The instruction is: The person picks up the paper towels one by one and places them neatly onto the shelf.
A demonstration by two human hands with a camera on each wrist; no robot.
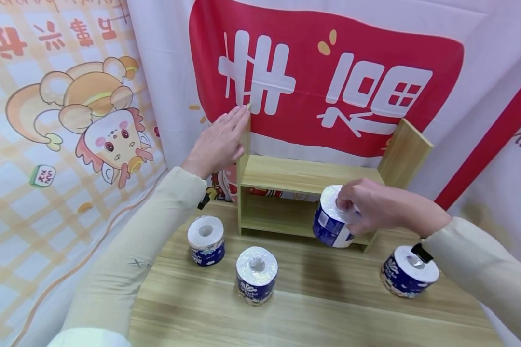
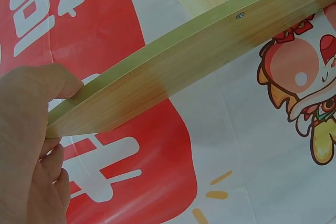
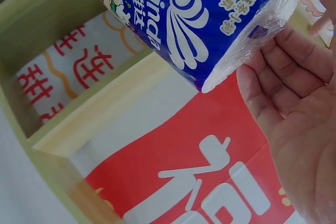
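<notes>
My left hand (image 1: pixel 223 140) grips the upper end of the left side panel (image 2: pixel 173 72) of a small wooden shelf (image 1: pixel 312 173); in the left wrist view the thumb lies on one side and the fingers curl on the other. My right hand (image 1: pixel 369 202) holds a toilet paper roll (image 1: pixel 327 224) in blue printed wrap, raised and slightly tilted before the shelf's right half. Its fingers are at the roll's white top, by the core hole. The right wrist view shows the wrap's Vinda print and the fingers (image 3: pixel 294 66) against the clear plastic end.
Three more wrapped rolls stand on the wooden table (image 1: pixel 312 318): one roll (image 1: pixel 207 243) left of the shelf, one roll (image 1: pixel 257 277) in front, one roll (image 1: pixel 408 272) under the right forearm. Printed cloth (image 1: pixel 169 58) hangs behind and at the left. An orange cord (image 1: pixel 87 260) runs along the left cloth.
</notes>
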